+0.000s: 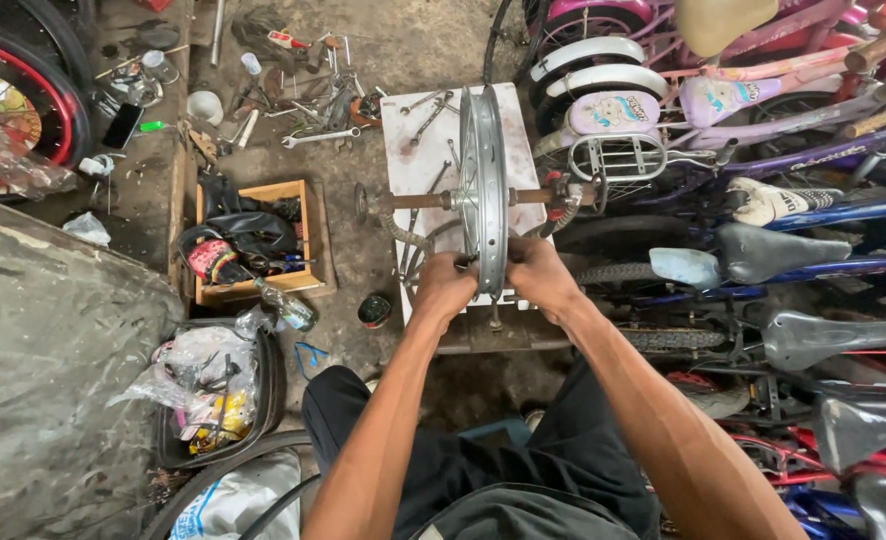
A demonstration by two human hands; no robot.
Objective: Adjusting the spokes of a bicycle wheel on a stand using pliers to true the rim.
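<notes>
The silver wheel rim (pixel 484 190) stands edge-on on its axle over the white tabletop (pixel 403 130), and the left hand (pixel 445 285) and right hand (pixel 537 275) each clasp its near edge, where an even, steady two-sided grip would likely keep it true

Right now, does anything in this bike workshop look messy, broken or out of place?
Yes: wrenches and small parts lie scattered across the dirt floor rather than in the wooden box. The bare wheel rim, gripped by the left hand and right hand, has no tyre.
</notes>
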